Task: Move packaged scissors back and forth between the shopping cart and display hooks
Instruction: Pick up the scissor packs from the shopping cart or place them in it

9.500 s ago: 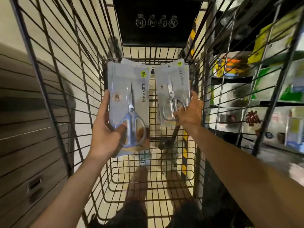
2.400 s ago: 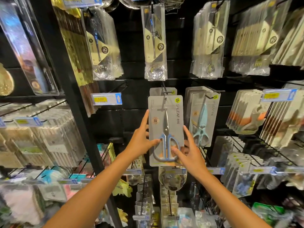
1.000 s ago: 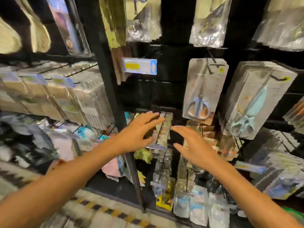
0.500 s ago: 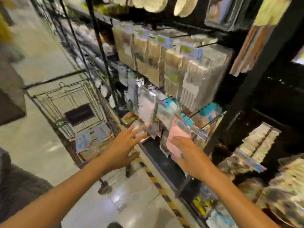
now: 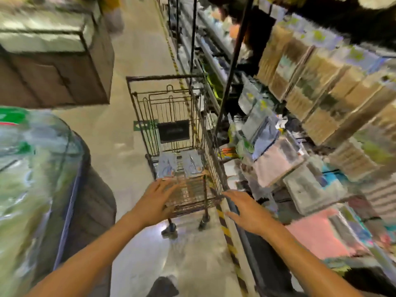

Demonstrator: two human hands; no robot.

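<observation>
A black wire shopping cart [image 5: 139, 116] stands in the aisle ahead of me. Two grey packs of scissors lie flat on its floor, one on the left [image 5: 167, 168] and one on the right [image 5: 192, 166]. My left hand [image 5: 155, 203] hovers open over the cart's near end, fingers spread, holding nothing. Level with the cart's near right corner, my right hand [image 5: 246, 212] is also open and empty. The display hooks with scissors are out of view. The picture is blurred by head motion.
Shelving with hanging packaged goods [image 5: 300, 116] runs along the right, close beside the cart. A yellow-black striped line [image 5: 225, 228] marks the floor at its base. A brown cabinet [image 5: 55, 67] stands at far left, and a rounded display with blurred green goods [image 5: 36, 179] at near left.
A pack was hung on a hook and both hands let go. My view has swung left from the display to the cart, and both empty hands now reach toward the cart's near end.
</observation>
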